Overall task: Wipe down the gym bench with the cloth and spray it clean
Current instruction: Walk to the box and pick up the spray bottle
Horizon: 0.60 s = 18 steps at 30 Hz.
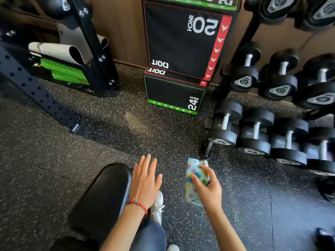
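The right hand (208,189) pinched a folded, pastel-dotted cloth (194,182) between thumb and fingers, holding it in the air above the floor, just right of the bench. The left hand (145,182) was spread flat, fingers apart and empty, at the right edge of the bench's end; whether it touched the pad could not be told. A red bead bracelet (138,204) circled that wrist.

One bench (105,194) showed, its black padded top running from the lower left toward the centre. One cloth was in view. One white shoe (158,205) stood just beside the bench, under the left hand, and the tip of a second showed at the bottom edge.

Ahead, two black plyo boxes (181,51) were stacked against a wood-panelled wall (126,29), marked "20 INCH" and "24 INCH". To the right, a dumbbell rack (272,124) carried at least two tiers of black dumbbells, its lower corner near the cloth. To the left stood a black steel rack frame (94,51) with a perforated beam (36,91) slanting across the floor.

The floor (72,160) was black rubber with pale flecks.
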Motion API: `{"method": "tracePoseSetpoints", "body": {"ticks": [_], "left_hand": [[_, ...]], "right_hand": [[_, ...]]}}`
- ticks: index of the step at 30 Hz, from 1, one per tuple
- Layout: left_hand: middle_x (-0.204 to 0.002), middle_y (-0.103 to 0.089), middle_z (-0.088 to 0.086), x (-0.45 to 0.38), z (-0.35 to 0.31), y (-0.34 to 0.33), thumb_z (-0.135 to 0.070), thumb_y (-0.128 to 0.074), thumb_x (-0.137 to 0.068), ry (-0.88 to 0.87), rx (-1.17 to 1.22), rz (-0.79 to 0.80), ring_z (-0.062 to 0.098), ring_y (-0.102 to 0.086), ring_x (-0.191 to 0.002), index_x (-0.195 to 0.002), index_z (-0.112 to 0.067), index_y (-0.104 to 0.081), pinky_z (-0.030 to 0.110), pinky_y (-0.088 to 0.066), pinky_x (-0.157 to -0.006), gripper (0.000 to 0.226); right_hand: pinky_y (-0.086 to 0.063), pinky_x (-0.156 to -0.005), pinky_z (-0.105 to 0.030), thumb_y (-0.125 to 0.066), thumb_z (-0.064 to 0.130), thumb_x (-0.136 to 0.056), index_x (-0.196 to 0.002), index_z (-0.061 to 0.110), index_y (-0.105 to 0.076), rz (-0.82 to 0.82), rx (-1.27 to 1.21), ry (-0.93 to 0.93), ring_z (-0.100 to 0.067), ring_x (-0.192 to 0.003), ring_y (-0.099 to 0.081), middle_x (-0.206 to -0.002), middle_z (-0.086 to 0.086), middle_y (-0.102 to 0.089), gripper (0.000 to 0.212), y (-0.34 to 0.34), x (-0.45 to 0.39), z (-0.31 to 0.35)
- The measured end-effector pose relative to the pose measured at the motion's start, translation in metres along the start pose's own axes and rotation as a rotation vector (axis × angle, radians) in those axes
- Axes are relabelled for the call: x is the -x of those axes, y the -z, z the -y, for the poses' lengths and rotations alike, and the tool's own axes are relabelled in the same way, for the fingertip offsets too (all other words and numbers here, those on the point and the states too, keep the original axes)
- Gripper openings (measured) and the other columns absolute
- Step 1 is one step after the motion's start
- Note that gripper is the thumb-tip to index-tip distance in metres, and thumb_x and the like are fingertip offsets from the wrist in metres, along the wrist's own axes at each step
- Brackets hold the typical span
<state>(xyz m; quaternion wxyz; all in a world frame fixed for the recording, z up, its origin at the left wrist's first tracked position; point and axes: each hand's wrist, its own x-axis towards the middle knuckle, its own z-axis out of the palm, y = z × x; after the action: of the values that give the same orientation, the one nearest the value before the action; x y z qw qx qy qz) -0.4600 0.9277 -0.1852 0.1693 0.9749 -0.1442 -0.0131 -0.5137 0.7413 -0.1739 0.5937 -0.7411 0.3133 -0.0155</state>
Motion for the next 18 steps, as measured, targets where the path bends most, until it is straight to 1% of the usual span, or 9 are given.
{"method": "tracePoseSetpoints", "body": {"ticks": [3, 6, 9, 13, 16, 18], "left_hand": [[-0.143, -0.040, 0.021, -0.051, 0.016, 0.004, -0.023, -0.060, -0.089, -0.024, 0.012, 0.001, 0.038, -0.033, -0.133, -0.131, -0.001, -0.049, 0.054, -0.028, -0.107, 0.048], [-0.148, -0.033, 0.017, -0.102, 0.034, 0.012, -0.028, -0.051, -0.093, -0.033, -0.003, 0.004, 0.033, -0.026, -0.138, -0.136, -0.005, -0.043, 0.046, -0.018, -0.111, 0.050], [-0.145, -0.039, 0.018, -0.149, 0.049, 0.023, -0.026, -0.055, -0.091, -0.043, -0.013, -0.023, 0.035, -0.032, -0.135, -0.133, -0.004, -0.047, 0.046, -0.019, -0.108, 0.048], [-0.144, -0.039, 0.018, -0.198, 0.062, 0.030, -0.027, -0.055, -0.091, -0.036, -0.016, -0.017, 0.035, -0.032, -0.135, -0.133, -0.004, -0.047, 0.046, -0.017, -0.108, 0.048], [-0.148, -0.033, 0.015, -0.231, 0.065, 0.031, -0.031, -0.047, -0.094, -0.022, -0.021, 0.005, 0.031, -0.025, -0.138, -0.137, -0.007, -0.042, 0.042, -0.011, -0.110, 0.050], [-0.149, -0.032, 0.016, -0.254, 0.064, 0.028, -0.031, -0.046, -0.095, -0.024, -0.027, 0.022, 0.032, -0.025, -0.138, -0.138, -0.007, -0.041, 0.043, -0.013, -0.111, 0.050]], "right_hand": [[-0.059, -0.054, -0.032, -0.071, 0.023, -0.080, -0.094, 0.047, -0.053, 0.007, -0.002, 0.003, -0.015, -0.071, -0.069, -0.095, 0.005, -0.064, 0.033, -0.021, -0.038, 0.026], [-0.060, -0.059, -0.037, -0.071, 0.023, -0.080, -0.094, 0.048, -0.052, -0.005, -0.003, 0.012, -0.017, -0.074, -0.069, -0.098, 0.001, -0.064, 0.034, -0.040, -0.076, 0.054], [-0.060, -0.064, -0.042, -0.071, 0.025, -0.080, -0.095, 0.048, -0.052, -0.019, -0.008, 0.032, -0.017, -0.076, -0.069, -0.099, 0.001, -0.066, 0.034, -0.055, -0.111, 0.080], [-0.059, -0.068, -0.043, -0.071, 0.024, -0.080, -0.092, 0.051, -0.052, -0.030, -0.019, 0.042, -0.017, -0.078, -0.068, -0.100, 0.001, -0.065, 0.035, -0.068, -0.152, 0.107], [-0.059, -0.068, -0.043, -0.071, 0.022, -0.081, -0.094, 0.048, -0.054, -0.040, -0.026, 0.040, -0.017, -0.077, -0.069, -0.100, -0.001, -0.066, 0.033, -0.073, -0.185, 0.123], [-0.059, -0.066, -0.042, -0.071, 0.021, -0.081, -0.095, 0.045, -0.055, -0.044, -0.027, 0.045, -0.018, -0.075, -0.069, -0.101, -0.001, -0.066, 0.032, -0.075, -0.211, 0.132]]}}
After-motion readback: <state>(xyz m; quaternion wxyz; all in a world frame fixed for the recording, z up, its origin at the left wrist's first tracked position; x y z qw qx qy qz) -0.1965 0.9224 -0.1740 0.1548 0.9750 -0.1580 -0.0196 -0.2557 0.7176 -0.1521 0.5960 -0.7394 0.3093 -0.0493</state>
